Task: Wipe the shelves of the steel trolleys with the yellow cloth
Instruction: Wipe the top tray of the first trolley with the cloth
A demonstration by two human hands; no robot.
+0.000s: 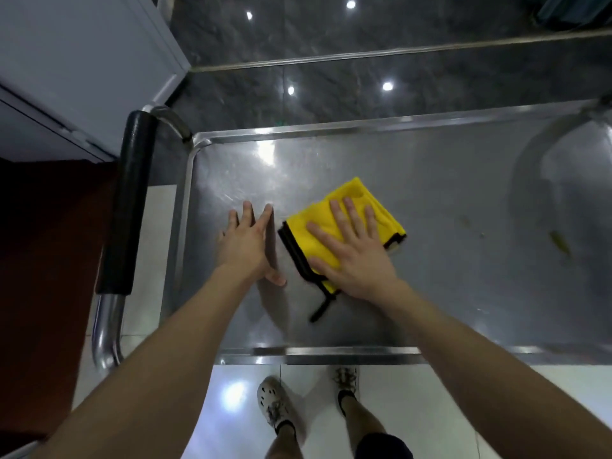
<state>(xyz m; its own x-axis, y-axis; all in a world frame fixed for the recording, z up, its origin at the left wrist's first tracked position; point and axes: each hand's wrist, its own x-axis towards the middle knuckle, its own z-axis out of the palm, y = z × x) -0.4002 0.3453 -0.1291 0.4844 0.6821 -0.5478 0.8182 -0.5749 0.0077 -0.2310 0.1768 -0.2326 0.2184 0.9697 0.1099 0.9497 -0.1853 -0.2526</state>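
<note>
A folded yellow cloth (356, 200) with a black edge and a black loop lies on the top shelf of a steel trolley (447, 200). My right hand (351, 250) lies flat on the cloth with its fingers spread, pressing it onto the shelf. Just left of the cloth, my left hand (246, 241) rests on the bare steel with straight fingers and holds nothing. A few yellowish smears (559, 243) mark the shelf toward the right.
The trolley's black-padded handle (127, 207) runs down the left side. A white cabinet (82, 61) stands at the upper left. Behind the trolley is a dark glossy wall. My feet (275, 402) stand on white tiles below the near rim (331, 354).
</note>
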